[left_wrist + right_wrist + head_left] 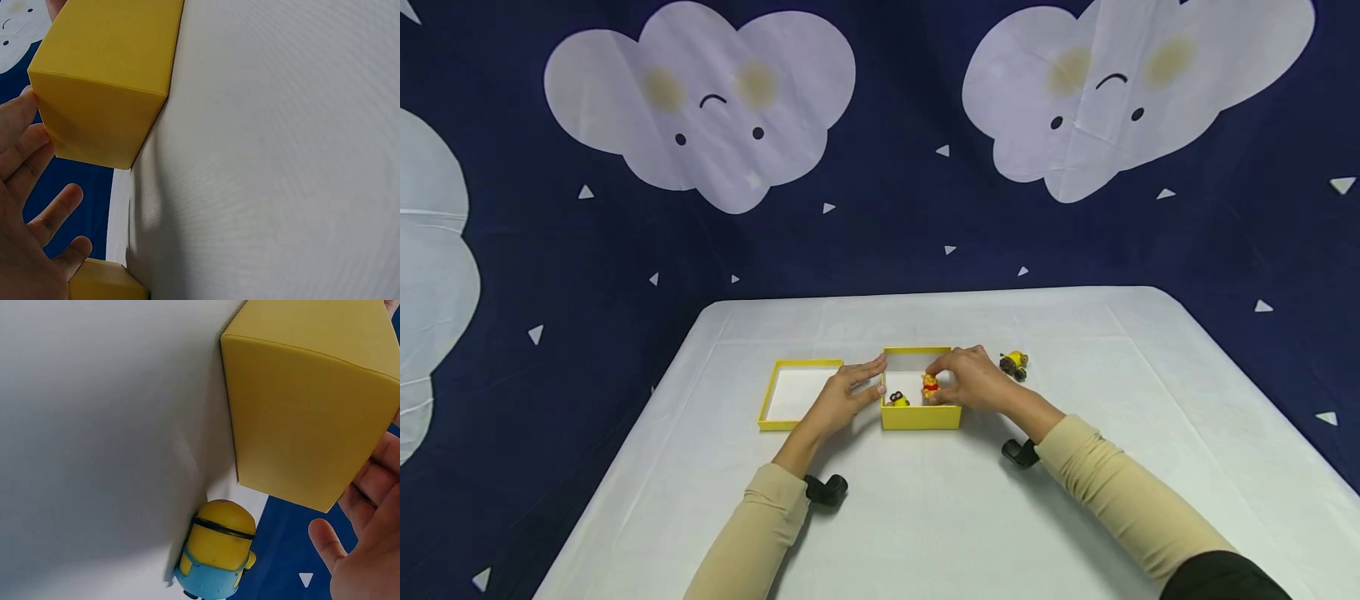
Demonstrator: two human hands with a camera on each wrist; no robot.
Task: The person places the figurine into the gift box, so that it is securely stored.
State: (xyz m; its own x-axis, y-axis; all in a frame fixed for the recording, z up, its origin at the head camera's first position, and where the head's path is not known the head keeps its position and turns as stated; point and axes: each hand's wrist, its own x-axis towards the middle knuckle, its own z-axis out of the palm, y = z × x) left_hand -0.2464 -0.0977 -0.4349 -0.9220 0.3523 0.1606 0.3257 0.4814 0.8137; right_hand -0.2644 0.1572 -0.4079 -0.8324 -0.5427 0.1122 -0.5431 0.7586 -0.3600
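Observation:
A yellow box (921, 418) with a white inside stands open on the table. My right hand (976, 379) reaches over its right wall and pinches a small Pooh bear figurine (929, 386) in a red shirt inside it. In the right wrist view the box wall hides the fingertips and figurine. A minion figurine (898, 400) is in the box's front left corner. My left hand (842, 398) rests against the left wall with fairly straight fingers, which touch the box (100, 119) in the left wrist view.
Left of the box lies its yellow-rimmed lid (763, 404), white inside facing up. Right of the box, behind my right hand, is another minion toy (219, 550) in blue overalls. A white cloth (925, 517) covers the table; a dark blue cloud-print curtain (895, 242) hangs behind.

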